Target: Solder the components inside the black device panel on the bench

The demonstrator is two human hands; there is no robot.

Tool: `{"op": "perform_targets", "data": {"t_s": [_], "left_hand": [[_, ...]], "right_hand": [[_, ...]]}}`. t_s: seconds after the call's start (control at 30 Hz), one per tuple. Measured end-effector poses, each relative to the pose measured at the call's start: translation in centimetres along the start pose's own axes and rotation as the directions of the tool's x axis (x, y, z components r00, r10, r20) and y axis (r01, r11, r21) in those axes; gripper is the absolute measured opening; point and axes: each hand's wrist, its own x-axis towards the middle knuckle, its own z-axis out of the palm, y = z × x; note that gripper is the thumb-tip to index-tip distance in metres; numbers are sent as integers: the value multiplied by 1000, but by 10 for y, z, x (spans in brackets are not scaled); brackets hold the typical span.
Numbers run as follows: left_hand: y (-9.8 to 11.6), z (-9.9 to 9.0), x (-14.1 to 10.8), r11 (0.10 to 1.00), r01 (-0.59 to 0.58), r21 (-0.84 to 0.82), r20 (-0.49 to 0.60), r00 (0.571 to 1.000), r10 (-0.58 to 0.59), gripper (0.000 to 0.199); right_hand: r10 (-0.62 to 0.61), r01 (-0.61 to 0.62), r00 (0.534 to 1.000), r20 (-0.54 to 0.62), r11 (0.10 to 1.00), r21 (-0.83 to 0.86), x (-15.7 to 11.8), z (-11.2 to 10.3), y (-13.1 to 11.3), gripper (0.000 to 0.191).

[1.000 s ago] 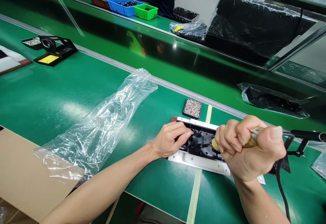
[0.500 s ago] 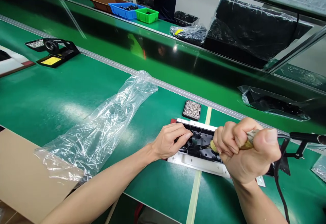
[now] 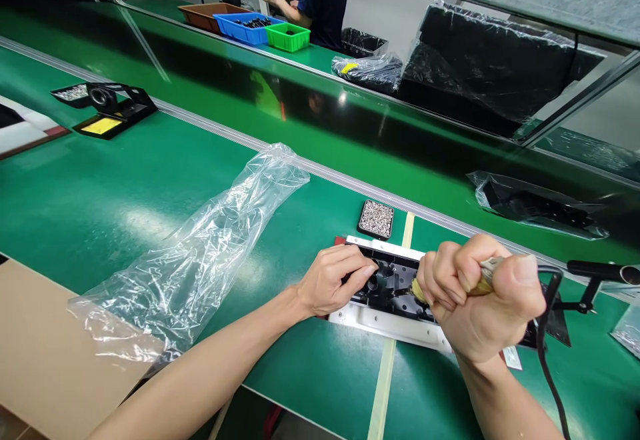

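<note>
My right hand point(image 3: 480, 303) is wrapped round the yellowish handle of a corded soldering iron point(image 3: 417, 291), thumb on its top end. The tip points down into a long black plastic part point(image 3: 406, 304); the exact contact spot is too small to tell. This part lies in a white fixture point(image 3: 390, 328) on the green bench. My left hand point(image 3: 336, 280) rests on the left end of the part, thumb and forefinger pinched together over it. Whatever those fingertips hold, if anything, is hidden. Just behind the fixture sits a small square tray point(image 3: 376, 219) of tiny metal pieces.
A crumpled clear plastic bag point(image 3: 210, 247) lies left of my hands. Iron stands point(image 3: 117, 110) are at far left and right; a black cord point(image 3: 543, 353) hangs beside my right wrist. Bins point(image 3: 287, 39) and a person point(image 3: 324, 3) are across the bench.
My right hand and the iron have shifted very slightly left. My left hand stays in place. The view has tilted a little, and the person across the bench has moved an arm.
</note>
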Motion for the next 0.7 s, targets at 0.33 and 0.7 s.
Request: {"op": "perform_targets", "data": {"t_s": [0.33, 0.7], "left_hand": [[0, -1, 1, 1000, -15, -6, 9, 1000, 15, 23], [-1, -2, 1, 1000, -11, 1, 13, 1000, 11, 23]], "right_hand": [[19, -19, 1000, -9, 1000, -16, 0, 0, -1, 58], [-27, 27, 1000, 10, 1000, 1, -1, 1, 1, 55]]}}
